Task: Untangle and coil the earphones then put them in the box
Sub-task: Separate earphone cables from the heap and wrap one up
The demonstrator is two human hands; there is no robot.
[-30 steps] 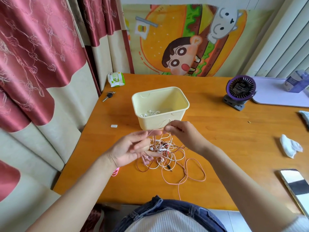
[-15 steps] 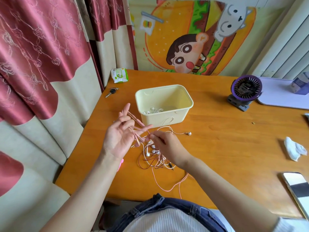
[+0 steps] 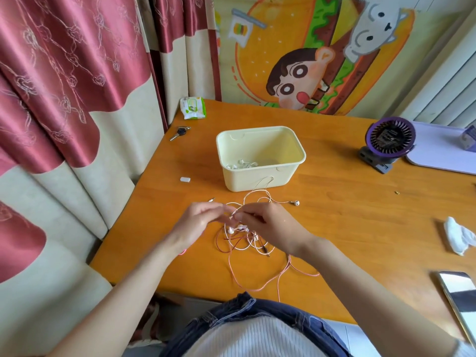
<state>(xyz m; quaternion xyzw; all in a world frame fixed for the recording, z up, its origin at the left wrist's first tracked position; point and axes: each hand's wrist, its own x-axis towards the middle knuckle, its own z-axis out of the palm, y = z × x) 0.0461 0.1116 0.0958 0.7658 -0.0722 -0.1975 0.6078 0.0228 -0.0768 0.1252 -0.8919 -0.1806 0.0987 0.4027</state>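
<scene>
Earphones [image 3: 242, 237] lie in a tangle of pink, white and dark red cords on the table [image 3: 347, 222], just in front of the box [image 3: 260, 182] and right under the hands. The left hand [image 3: 198, 222] and right hand [image 3: 270, 228] meet above the heap, fingertips almost touching. Each has its fingers curled in and pinches a strand of cord lifted off the pile. The left fingertips are blurred, so the exact hold there is hard to read.

One cord loops up against the box's near wall. Another runs right to an earbud [image 3: 296, 202] lying on the wood beside the right hand. A plug [image 3: 211, 199] pokes out just beyond the left hand. Long pink loops trail back toward the table's near edge.

The box is pale yellow and open, and a white pair [image 3: 242, 164] rests on its floor at the near left.

A small white piece [image 3: 185, 179] sits left of the box. Farther back on that side are a key [image 3: 179, 133] and a green pack [image 3: 193, 108]. On the right stand a purple fan [image 3: 389, 140] and a lilac tray [image 3: 443, 153], with a crumpled tissue [image 3: 458, 235] and a phone [image 3: 461, 297] nearer the edge.
</scene>
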